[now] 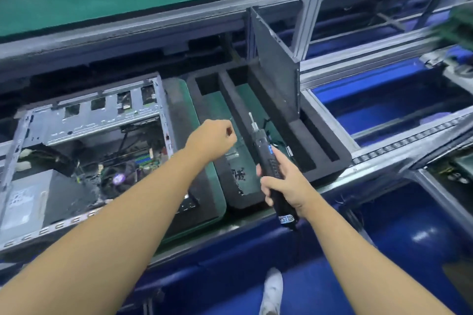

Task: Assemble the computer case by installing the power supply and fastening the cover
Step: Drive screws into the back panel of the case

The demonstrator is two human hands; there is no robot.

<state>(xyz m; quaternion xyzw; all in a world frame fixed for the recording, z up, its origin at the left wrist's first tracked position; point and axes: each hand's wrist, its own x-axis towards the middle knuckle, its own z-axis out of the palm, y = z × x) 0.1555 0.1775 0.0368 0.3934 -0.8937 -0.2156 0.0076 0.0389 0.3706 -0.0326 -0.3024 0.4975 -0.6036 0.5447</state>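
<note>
An open computer case (89, 120) lies on its side at the left, its motherboard and CPU fan (117, 179) exposed. A grey power supply (28, 199) sits in its near left corner. A black side cover (275, 77) stands upright in a black foam holder (279, 140) right of the case. My right hand (284, 181) grips a black electric screwdriver (266, 161), bit pointing up and away. My left hand (212, 139) hovers over the foam holder with fingers curled closed; whether it pinches a screw is not visible.
Small dark screws (239, 175) lie in a foam pocket near the front. An aluminium frame post (309, 7) rises behind the cover. Blue bins (384, 100) fill the right side. A white shoe (272, 289) shows below on the floor.
</note>
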